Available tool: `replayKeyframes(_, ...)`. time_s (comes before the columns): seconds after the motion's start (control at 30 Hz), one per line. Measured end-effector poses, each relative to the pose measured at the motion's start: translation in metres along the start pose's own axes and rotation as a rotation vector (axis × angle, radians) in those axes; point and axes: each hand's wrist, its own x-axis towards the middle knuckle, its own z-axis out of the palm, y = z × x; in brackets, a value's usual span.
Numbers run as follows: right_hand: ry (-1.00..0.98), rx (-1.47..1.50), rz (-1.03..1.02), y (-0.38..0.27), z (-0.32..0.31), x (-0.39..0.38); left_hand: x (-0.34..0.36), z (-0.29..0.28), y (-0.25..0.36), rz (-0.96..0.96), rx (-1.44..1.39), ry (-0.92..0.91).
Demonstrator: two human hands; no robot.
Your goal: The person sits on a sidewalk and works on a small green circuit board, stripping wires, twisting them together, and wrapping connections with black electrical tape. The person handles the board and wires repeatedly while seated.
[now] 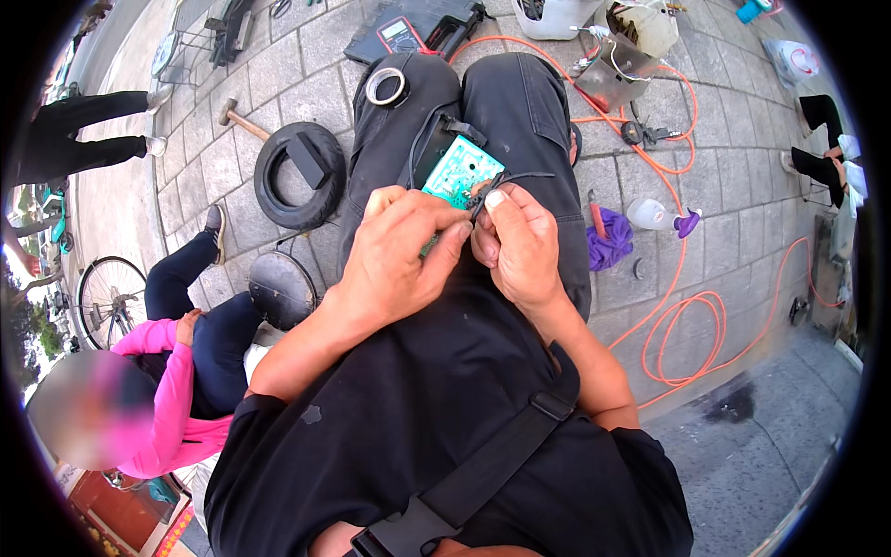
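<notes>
Over my lap, my left hand (404, 237) grips a green circuit board (464, 170) by its near edge, fingers curled and thumb pressed along it. The board is tilted, with small parts and solder spots on its face. Close beside it, my right hand (517, 237) pinches thin black wires (497, 183) at the board's right corner. A black cable and a dark piece of casing (462, 130) lie on my thighs behind the board. On my left knee rests a roll of tape (386, 86). The exact wire ends are hidden by my fingers.
Left of my legs lie a small tire (269, 190) with a black box on it and a hammer (243, 119). A multimeter (401, 37) sits ahead on a dark case. To the right are an orange hose (694, 158), a metal bucket (613, 84) and a purple cloth (608, 239). A person in pink sits left.
</notes>
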Motion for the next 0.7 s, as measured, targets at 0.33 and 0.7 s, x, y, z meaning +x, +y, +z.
replayKeyframes(0.33,-0.033,-0.195,-0.081,0.002,-0.003,-0.001,0.013,-0.009,0.003,-0.275,-0.135,-0.093)
replayKeyframes(0.7,-0.061,-0.164,-0.099,0.003,-0.006,0.000,0.017,-0.022,-0.009,-0.310,-0.198,-0.321)
